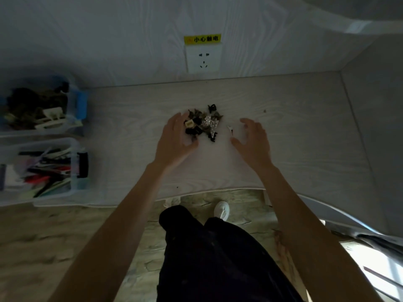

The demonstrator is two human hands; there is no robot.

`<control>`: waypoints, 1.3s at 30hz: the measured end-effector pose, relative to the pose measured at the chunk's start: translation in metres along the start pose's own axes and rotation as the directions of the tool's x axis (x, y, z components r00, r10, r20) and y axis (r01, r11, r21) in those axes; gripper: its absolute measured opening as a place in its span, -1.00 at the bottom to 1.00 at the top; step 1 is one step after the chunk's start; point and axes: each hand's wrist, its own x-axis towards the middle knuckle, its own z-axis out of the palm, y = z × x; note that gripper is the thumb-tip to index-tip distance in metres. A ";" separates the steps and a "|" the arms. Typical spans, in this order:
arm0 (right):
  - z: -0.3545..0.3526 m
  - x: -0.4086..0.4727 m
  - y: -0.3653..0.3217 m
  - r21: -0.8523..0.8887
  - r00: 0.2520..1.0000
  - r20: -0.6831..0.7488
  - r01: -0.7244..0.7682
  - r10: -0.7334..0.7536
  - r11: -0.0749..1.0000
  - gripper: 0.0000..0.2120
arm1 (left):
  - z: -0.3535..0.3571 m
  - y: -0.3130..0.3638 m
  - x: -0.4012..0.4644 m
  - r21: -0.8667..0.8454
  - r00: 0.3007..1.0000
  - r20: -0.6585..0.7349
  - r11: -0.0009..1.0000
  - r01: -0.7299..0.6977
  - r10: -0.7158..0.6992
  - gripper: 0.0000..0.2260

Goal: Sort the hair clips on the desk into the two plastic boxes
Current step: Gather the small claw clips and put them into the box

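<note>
**Hands around the clip pile**

We see a pile of clips (202, 124) mid-table (294, 131). Our left hand (176, 138) lies open, fingers touching the pile's left edge; our right hand (253, 140) hovers open just right of it, holding nothing. Two boxes (74, 144) sit at the table's far left, both already holding clips.

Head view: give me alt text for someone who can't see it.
Two open bare hands, left and right, flank a small pile of clips on a pale desk. Two clear boxes of sorted clips sit far left; a wall socket is behind.
</note>
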 end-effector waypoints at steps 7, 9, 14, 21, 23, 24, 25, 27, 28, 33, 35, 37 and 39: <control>0.011 -0.011 -0.022 -0.076 0.996 0.003 -0.086 0.087 0.993 -0.62 | 0.010 0.015 -0.002 0.175 0.993 -0.016 0.977 0.118 -0.117 -0.39; 0.013 -0.018 -0.024 -0.096 0.993 0.010 -0.113 0.115 0.989 -0.72 | 0.008 0.018 0.004 0.192 0.991 -0.008 0.973 0.131 -0.132 -0.37; 0.013 -0.027 -0.029 -0.103 0.985 0.009 -0.169 0.171 0.980 -0.65 | 0.010 0.037 0.021 0.312 0.978 -0.053 0.934 -0.174 0.200 -0.35; 0.011 -0.030 -0.037 -0.001 0.971 -0.015 -0.239 0.239 0.971 -0.62 | 0.016 0.047 0.044 0.124 0.985 0.125 0.983 -0.136 0.121 -0.77; 0.010 -0.031 -0.040 0.062 0.969 -0.028 -0.244 0.246 0.968 -0.63 | 0.001 0.046 0.042 -0.043 0.992 0.044 0.992 -0.116 0.118 -0.82; 0.009 -0.031 -0.043 0.084 0.971 -0.031 -0.232 0.235 0.969 -0.63 | -0.009 0.047 0.040 -0.135 0.994 0.000 0.984 -0.112 0.113 -0.82; 0.008 -0.030 -0.048 0.108 0.975 -0.030 -0.218 0.222 0.970 -0.64 | -0.024 0.049 0.036 -0.227 0.993 -0.041 0.966 -0.121 0.114 -0.83; 0.007 -0.026 -0.063 0.162 0.982 -0.022 -0.184 0.190 0.970 -0.64 | -0.058 0.050 0.026 -0.359 0.989 -0.095 0.922 -0.144 0.117 -0.85; 0.007 -0.023 -0.071 0.186 0.983 -0.017 -0.175 0.181 0.967 -0.64 | -0.075 0.049 0.020 -0.394 0.988 -0.107 0.908 -0.146 0.112 -0.86; 0.036 -0.006 -0.143 0.273 0.996 0.078 -0.060 0.040 0.960 -0.64 | -0.174 0.008 -0.011 -0.351 0.945 -0.323 0.921 -0.170 0.051 -0.88; 0.053 -0.003 -0.175 0.311 0.990 0.125 0.027 -0.069 0.950 -0.66 | -0.209 -0.020 -0.022 -0.244 0.909 -0.415 0.959 -0.143 0.030 -0.86; 0.072 -0.005 -0.207 0.337 0.969 0.178 0.101 -0.169 0.936 -0.66 | -0.241 -0.054 -0.030 -0.156 0.897 -0.441 0.986 -0.066 -0.010 -0.88; 0.089 -0.009 -0.239 0.349 0.944 0.213 0.169 -0.253 0.922 -0.67 | -0.269 -0.085 -0.033 -0.102 0.901 -0.429 0.994 0.025 -0.066 -0.86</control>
